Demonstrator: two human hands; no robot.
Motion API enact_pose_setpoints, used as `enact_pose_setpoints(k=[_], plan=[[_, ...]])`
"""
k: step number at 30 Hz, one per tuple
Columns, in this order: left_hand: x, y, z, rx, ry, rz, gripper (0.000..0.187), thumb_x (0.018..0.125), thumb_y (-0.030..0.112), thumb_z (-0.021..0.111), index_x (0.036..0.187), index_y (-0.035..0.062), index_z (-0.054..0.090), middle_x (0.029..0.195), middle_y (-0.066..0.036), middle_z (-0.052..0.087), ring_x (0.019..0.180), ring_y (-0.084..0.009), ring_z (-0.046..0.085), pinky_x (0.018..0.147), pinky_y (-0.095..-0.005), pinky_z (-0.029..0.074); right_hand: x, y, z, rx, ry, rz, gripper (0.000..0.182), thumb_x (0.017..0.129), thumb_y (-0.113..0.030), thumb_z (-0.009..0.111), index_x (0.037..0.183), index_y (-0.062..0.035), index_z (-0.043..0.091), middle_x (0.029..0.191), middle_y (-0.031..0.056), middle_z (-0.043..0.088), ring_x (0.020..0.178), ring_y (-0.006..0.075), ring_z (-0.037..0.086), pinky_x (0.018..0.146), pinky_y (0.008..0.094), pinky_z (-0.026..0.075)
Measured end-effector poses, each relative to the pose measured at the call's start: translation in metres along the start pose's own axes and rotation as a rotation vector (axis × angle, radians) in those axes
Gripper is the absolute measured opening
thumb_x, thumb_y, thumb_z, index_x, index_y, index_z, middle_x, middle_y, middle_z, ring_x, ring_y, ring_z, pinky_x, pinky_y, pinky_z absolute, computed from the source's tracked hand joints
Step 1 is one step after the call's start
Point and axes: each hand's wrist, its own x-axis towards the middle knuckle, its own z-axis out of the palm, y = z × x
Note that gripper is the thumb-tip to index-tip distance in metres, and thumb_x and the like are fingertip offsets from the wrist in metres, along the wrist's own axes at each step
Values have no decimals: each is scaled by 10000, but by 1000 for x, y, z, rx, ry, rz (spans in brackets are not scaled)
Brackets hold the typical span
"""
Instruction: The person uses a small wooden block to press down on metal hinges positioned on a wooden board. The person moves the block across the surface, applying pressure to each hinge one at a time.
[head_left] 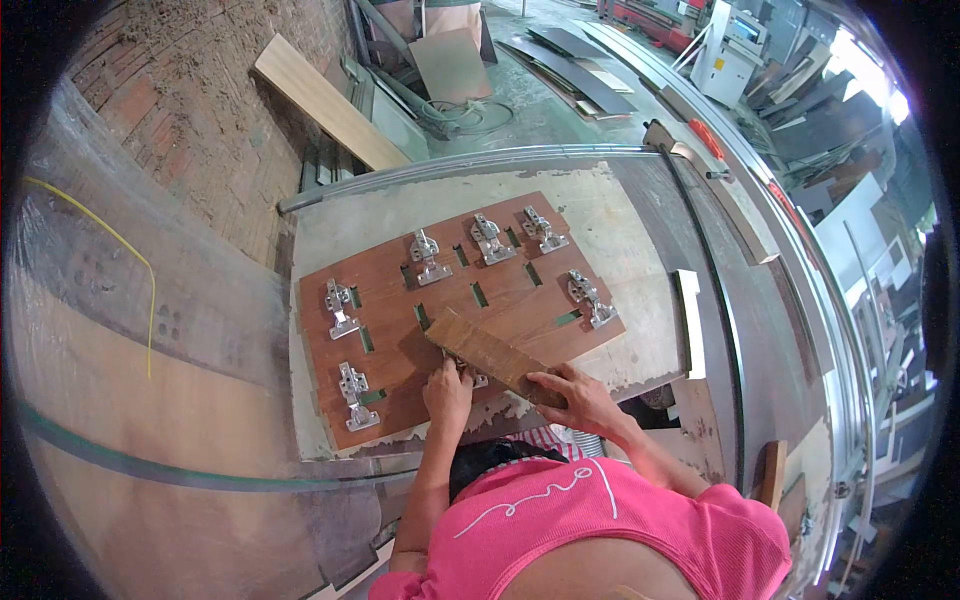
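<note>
Both hands meet at the panel's (440,300) near edge: right hand (575,395) grips a wood strip (490,353), left hand (448,388) pinches a hinge (476,379) beneath it.

matt reddish wood panel (440,300); shiny metal hinges (487,240); rough brick wall (190,110).
</note>
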Motion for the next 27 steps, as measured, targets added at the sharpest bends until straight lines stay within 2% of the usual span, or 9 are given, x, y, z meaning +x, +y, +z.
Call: enact_pose_setpoints(k=[3, 15, 17, 21, 27], plan=[[0, 1, 0, -15, 4, -3, 296, 855, 294, 613, 965, 22, 575, 879, -183, 644, 856, -378, 622, 737, -489, 482, -1, -1, -1, 29, -22, 14, 561, 783, -308, 667, 1312, -211, 508, 1139, 158, 549, 1017, 350, 583, 823, 427, 513], [-2, 2, -4, -22, 4, 14, 298, 861, 307, 603, 947, 24, 570, 857, -184, 641, 831, -385, 619, 717, -497, 480, -6, -1, 1, 82, 9, 22, 559, 765, -263, 678, 1299, -204, 523, 1145, 157, 554, 1007, 350, 590, 834, 429, 510], [-2, 1, -2, 13, 17, 18, 292, 863, 305, 599, 936, 24, 568, 845, -190, 637, 833, -385, 618, 715, -495, 481, -7, -1, 1, 73, 37, -11, 534, 788, -259, 694, 1293, -192, 531, 1098, 158, 550, 974, 343, 603, 822, 400, 515], [-3, 3, -4, -33, 3, 11, 293, 864, 309, 597, 929, 25, 570, 840, -192, 636, 836, -379, 618, 714, -491, 483, -7, -3, 0, 88, 4, 36, 539, 783, -259, 696, 1291, -190, 532, 1114, 160, 550, 982, 342, 601, 824, 404, 514], [-1, -1, 2, -19, 64, 41, 294, 872, 315, 593, 926, 27, 573, 844, -186, 641, 846, -366, 621, 714, -486, 486, -5, -2, 1, 49, 9, 1, 552, 766, -242, 700, 1289, -186, 534, 1122, 163, 549, 992, 345, 598, 838, 410, 509]])
